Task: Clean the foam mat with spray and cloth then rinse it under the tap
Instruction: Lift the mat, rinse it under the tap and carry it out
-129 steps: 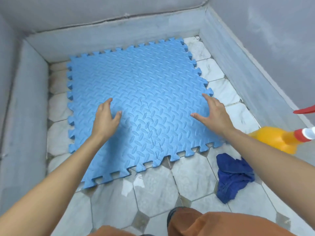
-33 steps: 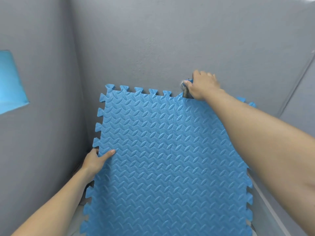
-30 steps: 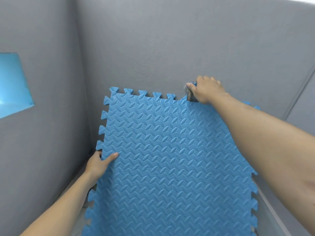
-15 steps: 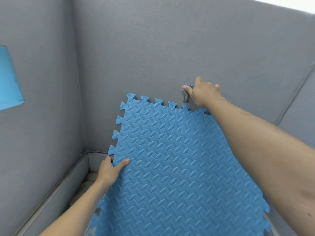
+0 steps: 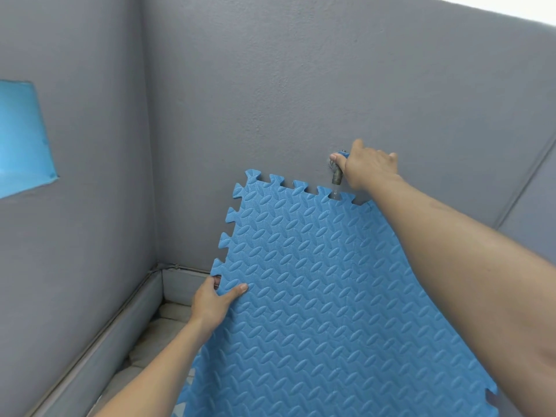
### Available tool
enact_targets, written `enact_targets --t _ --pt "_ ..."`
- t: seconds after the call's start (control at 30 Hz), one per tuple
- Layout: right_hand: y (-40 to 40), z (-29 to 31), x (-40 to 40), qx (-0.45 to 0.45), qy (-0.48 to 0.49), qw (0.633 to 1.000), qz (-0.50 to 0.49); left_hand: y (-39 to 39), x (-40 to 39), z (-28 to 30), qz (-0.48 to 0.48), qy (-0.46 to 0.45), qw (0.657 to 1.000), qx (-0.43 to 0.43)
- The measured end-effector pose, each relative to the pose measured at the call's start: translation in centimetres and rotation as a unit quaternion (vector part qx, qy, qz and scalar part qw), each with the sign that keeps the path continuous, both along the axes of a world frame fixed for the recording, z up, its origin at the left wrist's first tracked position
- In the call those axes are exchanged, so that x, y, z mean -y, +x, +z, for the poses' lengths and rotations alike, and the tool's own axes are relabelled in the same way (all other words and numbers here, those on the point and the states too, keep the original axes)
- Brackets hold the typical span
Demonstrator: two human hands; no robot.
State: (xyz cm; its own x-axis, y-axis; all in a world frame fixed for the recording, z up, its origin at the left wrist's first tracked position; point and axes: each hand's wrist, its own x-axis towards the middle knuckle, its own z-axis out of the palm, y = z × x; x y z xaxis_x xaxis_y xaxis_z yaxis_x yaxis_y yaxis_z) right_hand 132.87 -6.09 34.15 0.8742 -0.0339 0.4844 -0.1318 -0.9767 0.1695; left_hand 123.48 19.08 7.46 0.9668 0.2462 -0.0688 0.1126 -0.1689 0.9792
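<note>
Foam mat (image 5: 325, 296) now leans lower, so its top edge sits just under the tap (image 5: 336, 176). Left hand (image 5: 212, 302) pinches the mat's side edge. Right hand (image 5: 368, 168) curls round the tap handle. Rinsing looks ready to start.

We hold the blue foam mat (image 5: 331, 296) tilted up against the grey wall (image 5: 270, 85). Our left hand (image 5: 212, 302) pinches its edge at nine o'clock, thumb on the textured face. Our right hand (image 5: 367, 170) grips the handle of the tap (image 5: 337, 176) at twelve o'clock, its spout just above the mat's top edge. A blue panel (image 5: 21, 136) sits on the wall at ten o'clock.
</note>
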Motion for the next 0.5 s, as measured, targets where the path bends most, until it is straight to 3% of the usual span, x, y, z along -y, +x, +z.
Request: enact_targets --t 0.27,0.5 --pt "-0.3 0.1 -0.3 0.0 0.012 1.0 -0.005 -0.1 -0.5 0.4 0.005 -0.027 1.0 0.003" --pt "-0.7 0.1 -0.4 -0.003 0.03 0.999 -0.015 -0.9 -9.0 0.0 0.082 0.031 0.996 -0.01"
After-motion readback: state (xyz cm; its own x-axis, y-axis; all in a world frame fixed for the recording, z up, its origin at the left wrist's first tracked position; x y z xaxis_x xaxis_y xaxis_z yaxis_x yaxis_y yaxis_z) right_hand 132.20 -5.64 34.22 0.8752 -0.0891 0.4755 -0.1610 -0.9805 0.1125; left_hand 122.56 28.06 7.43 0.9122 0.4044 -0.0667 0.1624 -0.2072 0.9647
